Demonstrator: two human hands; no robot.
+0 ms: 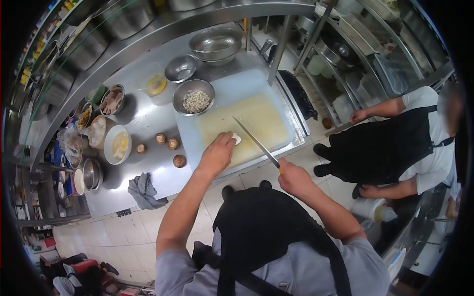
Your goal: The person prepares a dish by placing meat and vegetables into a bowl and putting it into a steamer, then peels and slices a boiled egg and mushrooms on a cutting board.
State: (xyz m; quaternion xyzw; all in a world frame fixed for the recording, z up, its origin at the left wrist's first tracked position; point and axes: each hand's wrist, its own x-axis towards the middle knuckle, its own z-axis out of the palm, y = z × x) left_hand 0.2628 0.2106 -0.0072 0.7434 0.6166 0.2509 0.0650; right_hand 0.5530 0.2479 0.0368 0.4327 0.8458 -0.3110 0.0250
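Observation:
My right hand (295, 177) is closed around the handle of a knife (255, 141). Its long blade points away from me over the cutting board (274, 116). With bunched fingers, my left hand (219, 152) holds a white piece of mushroom (237, 138) down on the board, just left of the blade. Beyond that hand, a metal bowl (180, 104) with finely chopped pale pieces (197, 101) rests at the board's far left corner. Several brown mushrooms (173, 143) lie on the steel counter to the left of the board.
Behind the chopped pieces stand a small metal bowl (180, 68) and a larger colander-like bowl (216, 44). A white bowl (117, 144), food containers and a grey cloth (144, 191) occupy the counter's left. A co-worker (377, 140) in a black apron stands at right, near shelves.

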